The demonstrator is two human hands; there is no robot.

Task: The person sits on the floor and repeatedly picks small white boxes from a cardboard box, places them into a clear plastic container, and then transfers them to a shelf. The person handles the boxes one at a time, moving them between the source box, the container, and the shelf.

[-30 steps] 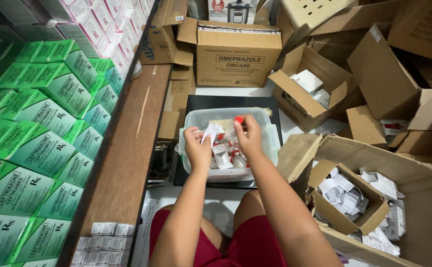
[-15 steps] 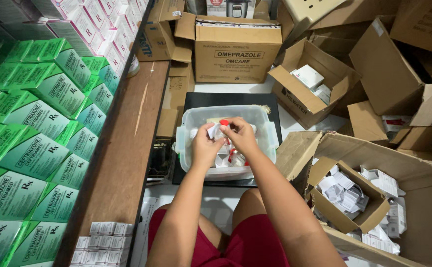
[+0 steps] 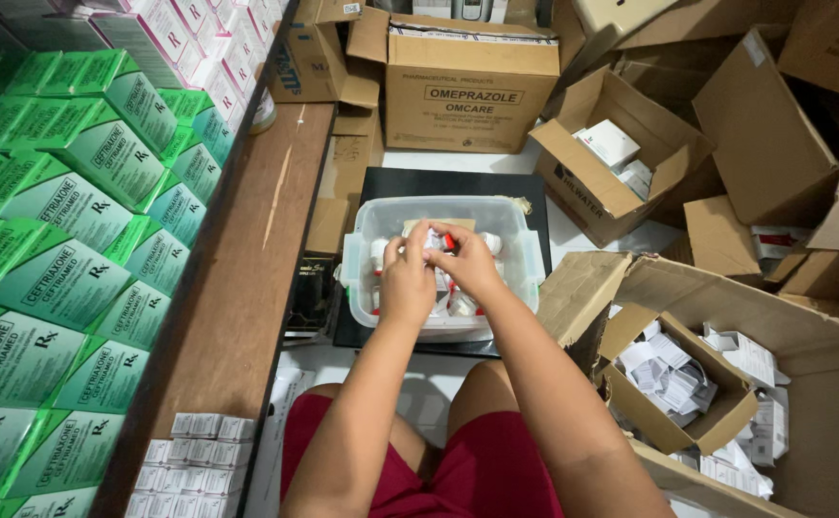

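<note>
Left hand: one, raised over clear plastic tub, fingers curled, fingertips pinched on small red-capped item held jointly with the other hand.
Right hand: one, pressed close against the left, fingers closed on the same small item; the two hands together, touching at the fingertips.
Small red-capped item: one, white with a red tip, above the middle of the tub; exact kind too small to tell.
Clear plastic tub: one, rectangular, set on black flat board on the floor, directly ahead of the knees. Holds a heap of small white and red pieces; count hidden by the hands.
Black flat board: one, under the tub.
Red shorts: one pair, at the lower edge of the view.
Wooden shelf: one, running along the left side.
Green and white cartons: more than a dozen, stacked in rows left of the shelf.
Pink and white cartons: a stack at upper left, number unclear.
Small white packets: two or three rows on the near end of the shelf, count unclear.
Sealed brown carton: one, behind the tub.
Open carton with white boxes: one, right of the tub, a few boxes inside.
Open carton of folded leaflets: one, lower right, inside large open carton; leaflets loose, many.
</note>
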